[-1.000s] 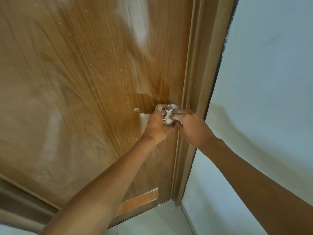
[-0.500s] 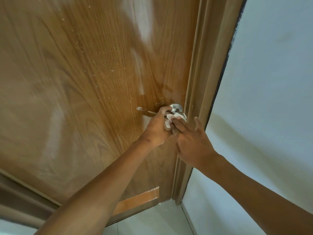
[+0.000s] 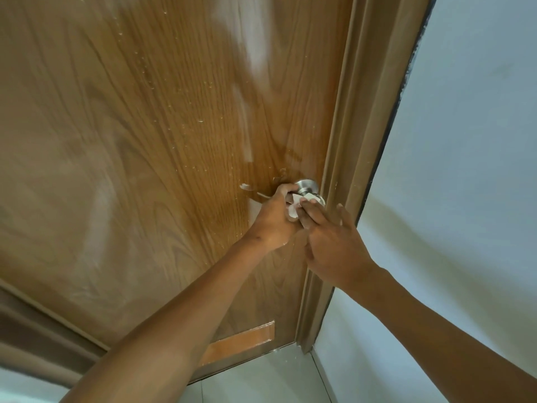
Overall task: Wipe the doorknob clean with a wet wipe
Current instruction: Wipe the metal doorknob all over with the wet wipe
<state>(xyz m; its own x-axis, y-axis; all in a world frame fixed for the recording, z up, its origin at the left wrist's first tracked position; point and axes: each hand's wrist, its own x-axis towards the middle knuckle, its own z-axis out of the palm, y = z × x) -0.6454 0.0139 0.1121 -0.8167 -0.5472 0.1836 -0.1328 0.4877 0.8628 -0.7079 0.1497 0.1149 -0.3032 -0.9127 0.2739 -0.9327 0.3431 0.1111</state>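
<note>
A round silver doorknob [image 3: 307, 186] sits on the right edge of a brown wooden door [image 3: 162, 146]. A small white wet wipe [image 3: 295, 205] is bunched against the knob's lower face. My left hand [image 3: 274, 221] curls around the knob's left side and pinches the wipe. My right hand [image 3: 331, 242] lies just right of it, index and middle fingers pressed flat on the wipe, thumb and other fingers spread. Most of the knob's face is hidden by wipe and fingers.
A wooden door frame [image 3: 343, 158] runs right beside the knob. A pale blue wall [image 3: 453, 175] fills the right side. Light floor tiles [image 3: 261, 379] show at the bottom. White specks and streaks dot the door surface.
My right hand has opened from a pinch to flat fingers on the wipe and dropped slightly lower. The wipe has shifted over the knob's face. My left hand has stayed on the knob.
</note>
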